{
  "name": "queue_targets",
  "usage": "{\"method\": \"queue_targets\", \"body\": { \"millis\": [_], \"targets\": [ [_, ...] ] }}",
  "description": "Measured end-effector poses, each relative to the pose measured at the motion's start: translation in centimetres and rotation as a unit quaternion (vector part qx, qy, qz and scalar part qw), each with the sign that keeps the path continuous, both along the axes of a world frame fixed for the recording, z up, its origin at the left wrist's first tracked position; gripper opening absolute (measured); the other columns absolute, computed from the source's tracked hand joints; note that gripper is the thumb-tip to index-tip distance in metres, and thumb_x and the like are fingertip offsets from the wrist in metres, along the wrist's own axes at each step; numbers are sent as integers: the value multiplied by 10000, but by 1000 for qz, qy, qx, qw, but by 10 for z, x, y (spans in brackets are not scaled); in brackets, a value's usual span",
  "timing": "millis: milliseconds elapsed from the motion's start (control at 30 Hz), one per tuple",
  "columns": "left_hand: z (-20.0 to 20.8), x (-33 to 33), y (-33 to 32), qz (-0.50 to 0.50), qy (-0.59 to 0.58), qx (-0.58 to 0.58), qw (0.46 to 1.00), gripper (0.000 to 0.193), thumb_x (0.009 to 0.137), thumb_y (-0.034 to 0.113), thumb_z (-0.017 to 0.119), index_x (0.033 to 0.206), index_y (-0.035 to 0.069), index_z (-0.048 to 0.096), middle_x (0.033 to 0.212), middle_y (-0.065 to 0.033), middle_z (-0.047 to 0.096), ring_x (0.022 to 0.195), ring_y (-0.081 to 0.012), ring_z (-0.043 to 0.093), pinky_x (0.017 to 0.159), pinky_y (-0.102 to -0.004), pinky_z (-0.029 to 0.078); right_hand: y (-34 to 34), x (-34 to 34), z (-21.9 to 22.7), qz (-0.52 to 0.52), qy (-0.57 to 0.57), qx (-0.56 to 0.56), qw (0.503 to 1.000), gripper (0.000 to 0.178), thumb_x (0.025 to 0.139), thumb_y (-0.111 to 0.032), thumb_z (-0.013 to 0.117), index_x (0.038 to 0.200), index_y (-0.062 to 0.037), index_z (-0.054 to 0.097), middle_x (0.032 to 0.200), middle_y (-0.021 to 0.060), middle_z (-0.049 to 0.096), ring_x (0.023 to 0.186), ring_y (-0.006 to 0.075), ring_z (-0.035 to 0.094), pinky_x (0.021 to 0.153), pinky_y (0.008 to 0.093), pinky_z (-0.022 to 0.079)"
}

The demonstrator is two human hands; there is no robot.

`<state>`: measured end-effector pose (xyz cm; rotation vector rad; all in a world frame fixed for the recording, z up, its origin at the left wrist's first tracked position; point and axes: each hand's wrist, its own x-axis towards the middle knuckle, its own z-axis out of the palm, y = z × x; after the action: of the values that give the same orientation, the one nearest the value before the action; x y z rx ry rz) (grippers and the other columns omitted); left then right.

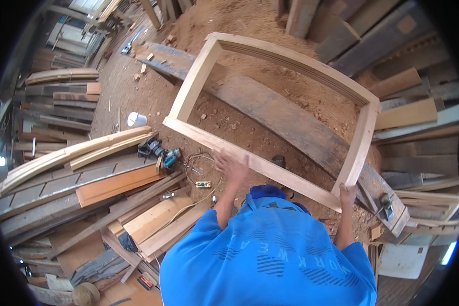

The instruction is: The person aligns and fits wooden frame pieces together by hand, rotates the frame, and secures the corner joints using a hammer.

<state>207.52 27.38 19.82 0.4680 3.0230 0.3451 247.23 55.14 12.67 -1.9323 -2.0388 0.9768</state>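
Observation:
A pale rectangular wooden frame (285, 177) spans the middle of the view, above a long weathered plank bench (280, 109). Whether it rests on the bench I cannot tell. My left hand (233, 167) grips the frame's near rail left of its middle, slightly blurred, with some fingers hidden. At the near right corner, my right hand (347, 195) is closed round the frame. Both forearms reach out from blue sleeves.
A metal clamp or vise (387, 206) sits on the bench's right end. Power tools (160, 153), a cable with a socket block (203, 184) and a white bucket (136, 120) lie left. Stacked boards (120, 186) line the left; more planks (408, 115) stand right.

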Motion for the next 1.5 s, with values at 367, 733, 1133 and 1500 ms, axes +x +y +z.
{"method": "queue_targets", "body": {
  "millis": [367, 733, 1133, 1500],
  "targets": [
    [-41, -85, -18, 312, -142, 287, 895, 1122, 794, 326, 760, 1433, -208, 9, 1349, -442, 415, 1239, -493, 513, 1079, -457, 417, -48, -34, 55, -34, 5, -98, 995, 575, 748, -251, 761, 1172, 94, 581, 1079, 248, 682, 995, 382, 668, 908, 432, 513],
    [-68, -96, -35, 284, -114, 298, 904, 1117, 842, 349, 742, 1454, -192, -19, 1363, -450, 384, 1305, -489, 457, 1092, -456, 402, -49, -34, 52, -51, -71, -157, 984, 519, 755, -374, 742, 1095, 18, 713, 1060, 240, 717, 1044, 388, 681, 947, 452, 499],
    [21, -2, 60, -96, 75, -171, 978, 700, 957, 380, 565, 1489, -21, 352, 1498, -345, 355, 1427, -478, 290, 1207, -488, 200, 32, -2, 15, 72, 100, -86, 989, 374, 892, -302, 679, 1025, 47, 682, 847, 198, 705, 786, 306, 679, 735, 398, 523],
    [0, 231, 204, -446, -495, -234, 708, 839, 857, 693, 562, 1148, -89, 650, 1207, -297, 641, 1177, -386, 613, 1010, -449, 468, 94, 91, 20, 48, 70, 35, 996, 310, 886, -261, 627, 965, 35, 664, 787, 238, 669, 778, 389, 667, 722, 441, 508]
  ]
}}
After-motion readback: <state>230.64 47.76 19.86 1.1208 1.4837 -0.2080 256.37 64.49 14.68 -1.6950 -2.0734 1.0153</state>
